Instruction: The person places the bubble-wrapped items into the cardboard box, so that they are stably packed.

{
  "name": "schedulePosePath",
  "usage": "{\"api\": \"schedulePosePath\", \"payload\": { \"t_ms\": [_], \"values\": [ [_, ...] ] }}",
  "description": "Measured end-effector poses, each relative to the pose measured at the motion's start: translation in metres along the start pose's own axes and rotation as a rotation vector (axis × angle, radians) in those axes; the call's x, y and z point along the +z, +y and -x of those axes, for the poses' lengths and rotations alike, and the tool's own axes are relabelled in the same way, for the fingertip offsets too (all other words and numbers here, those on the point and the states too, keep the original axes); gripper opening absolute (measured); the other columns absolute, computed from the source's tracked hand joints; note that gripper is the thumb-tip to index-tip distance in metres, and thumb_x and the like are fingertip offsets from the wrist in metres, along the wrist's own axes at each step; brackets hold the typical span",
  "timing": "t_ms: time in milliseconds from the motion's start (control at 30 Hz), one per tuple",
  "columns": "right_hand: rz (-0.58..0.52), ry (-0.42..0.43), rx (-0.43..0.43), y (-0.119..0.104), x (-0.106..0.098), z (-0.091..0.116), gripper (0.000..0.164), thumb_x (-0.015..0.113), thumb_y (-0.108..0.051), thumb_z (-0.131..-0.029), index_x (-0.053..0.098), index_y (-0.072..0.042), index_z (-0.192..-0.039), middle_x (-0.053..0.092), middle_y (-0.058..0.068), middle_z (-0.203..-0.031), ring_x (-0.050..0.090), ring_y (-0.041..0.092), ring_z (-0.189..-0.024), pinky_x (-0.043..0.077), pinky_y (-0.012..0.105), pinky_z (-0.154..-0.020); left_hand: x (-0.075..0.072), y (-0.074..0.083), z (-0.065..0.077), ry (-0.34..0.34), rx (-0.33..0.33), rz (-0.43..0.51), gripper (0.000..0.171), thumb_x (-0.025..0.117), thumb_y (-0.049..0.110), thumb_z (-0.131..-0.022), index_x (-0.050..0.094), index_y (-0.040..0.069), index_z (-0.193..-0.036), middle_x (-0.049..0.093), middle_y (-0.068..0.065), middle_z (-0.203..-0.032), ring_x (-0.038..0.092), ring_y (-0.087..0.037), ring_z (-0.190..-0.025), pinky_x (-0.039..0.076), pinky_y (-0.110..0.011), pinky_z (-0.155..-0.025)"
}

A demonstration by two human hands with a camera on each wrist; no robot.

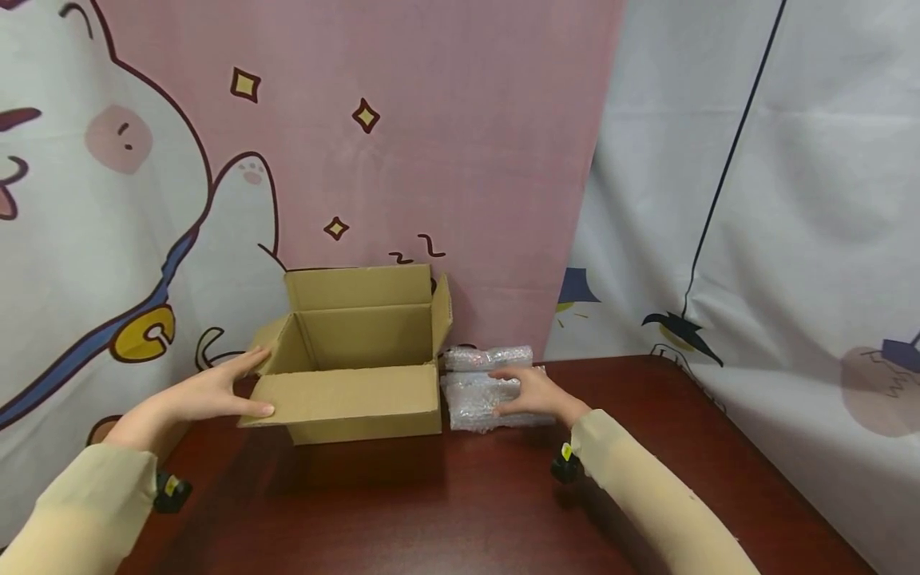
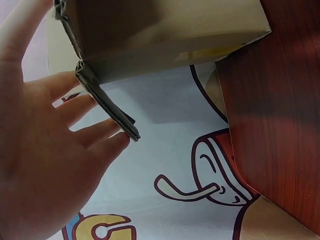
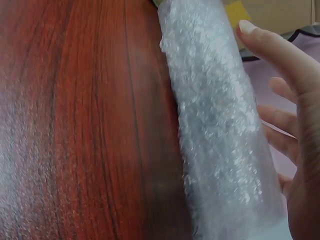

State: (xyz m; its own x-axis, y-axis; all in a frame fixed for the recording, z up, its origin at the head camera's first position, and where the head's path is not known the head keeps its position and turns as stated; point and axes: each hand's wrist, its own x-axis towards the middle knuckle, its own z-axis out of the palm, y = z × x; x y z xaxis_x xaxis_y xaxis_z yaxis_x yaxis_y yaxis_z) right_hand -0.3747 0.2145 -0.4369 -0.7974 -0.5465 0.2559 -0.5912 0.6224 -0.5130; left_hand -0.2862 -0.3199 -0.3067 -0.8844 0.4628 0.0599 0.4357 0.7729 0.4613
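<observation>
An open cardboard box [image 1: 366, 403] stands on the table with its flaps folded out. My left hand [image 1: 194, 399] is at its left side, fingers against the left flap [image 2: 107, 102] and thumb by the end of the front flap [image 1: 352, 394]. In the left wrist view those fingers are fairly straight and spread behind the flap's edge. Right of the box lies a bubble-wrapped package [image 1: 477, 403], roll-like in the right wrist view. My right hand [image 1: 535, 397] is over it with thumb and fingers spread apart. Behind it lies another bubble-wrapped roll [image 1: 489, 358].
The dark red wooden table [image 1: 460, 511] runs back to a printed cloth backdrop [image 1: 460, 160] with cartoon drawings. The box's back flap [image 1: 359, 287] stands up near the cloth, and its right flap [image 1: 442, 311] rises beside the wrapped packages.
</observation>
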Motion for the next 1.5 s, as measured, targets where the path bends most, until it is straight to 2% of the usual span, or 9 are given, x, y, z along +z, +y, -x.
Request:
{"api": "schedulePosePath", "payload": {
  "t_ms": [167,333,567,800,1167,1500],
  "values": [
    [0.031,0.015,0.042,0.007,0.002,0.0,0.079,0.081,-0.052,-0.072,0.058,-0.01,-0.135,0.06,0.003,-0.132,0.054,0.025,-0.121,0.046,0.048,-0.096,0.0,0.0,-0.001,0.0,0.003,0.0,0.101,0.078,0.036,-0.08,0.021,-0.007,-0.151,0.018,-0.034,-0.153,0.012,-0.057,-0.137,0.02,-0.072,-0.099],
    [0.034,0.008,0.032,0.007,0.005,0.0,0.08,0.083,-0.049,-0.071,0.058,-0.009,-0.135,0.06,0.006,-0.131,0.054,0.028,-0.121,0.045,0.049,-0.096,0.0,0.0,-0.001,0.001,0.009,-0.003,0.101,0.078,0.036,-0.08,0.021,-0.008,-0.151,0.018,-0.034,-0.152,0.012,-0.057,-0.137,0.02,-0.072,-0.1],
    [0.111,-0.003,0.032,0.012,0.013,0.0,0.081,0.085,-0.052,-0.067,0.059,-0.015,-0.135,0.059,0.0,-0.132,0.054,0.02,-0.122,0.044,0.042,-0.099,-0.001,0.003,0.0,0.002,0.005,0.007,0.101,0.078,0.036,-0.08,0.021,-0.008,-0.151,0.018,-0.034,-0.152,0.012,-0.057,-0.137,0.02,-0.073,-0.099],
    [0.123,0.007,0.029,0.016,0.016,0.001,0.08,0.087,-0.046,-0.066,0.06,-0.016,-0.135,0.06,0.0,-0.132,0.055,0.02,-0.121,0.045,0.042,-0.097,-0.001,0.005,-0.001,0.005,0.013,0.014,0.101,0.078,0.035,-0.08,0.021,-0.008,-0.15,0.017,-0.035,-0.152,0.012,-0.057,-0.137,0.02,-0.072,-0.1],
    [0.127,-0.006,0.034,0.011,0.012,0.0,0.074,0.087,-0.041,-0.068,0.062,-0.013,-0.131,0.062,0.002,-0.129,0.056,0.02,-0.118,0.045,0.042,-0.097,-0.001,0.001,-0.002,0.002,0.005,0.001,0.101,0.078,0.036,-0.08,0.02,-0.007,-0.151,0.016,-0.034,-0.153,0.011,-0.056,-0.137,0.019,-0.072,-0.1],
    [0.138,-0.005,0.047,0.008,0.011,0.003,0.069,0.087,-0.04,-0.068,0.064,-0.015,-0.129,0.063,0.002,-0.126,0.058,0.02,-0.116,0.047,0.042,-0.094,0.0,0.0,-0.001,-0.001,0.0,-0.002,0.101,0.078,0.037,-0.08,0.021,-0.007,-0.151,0.018,-0.034,-0.152,0.013,-0.057,-0.137,0.02,-0.072,-0.099]
  ]
}}
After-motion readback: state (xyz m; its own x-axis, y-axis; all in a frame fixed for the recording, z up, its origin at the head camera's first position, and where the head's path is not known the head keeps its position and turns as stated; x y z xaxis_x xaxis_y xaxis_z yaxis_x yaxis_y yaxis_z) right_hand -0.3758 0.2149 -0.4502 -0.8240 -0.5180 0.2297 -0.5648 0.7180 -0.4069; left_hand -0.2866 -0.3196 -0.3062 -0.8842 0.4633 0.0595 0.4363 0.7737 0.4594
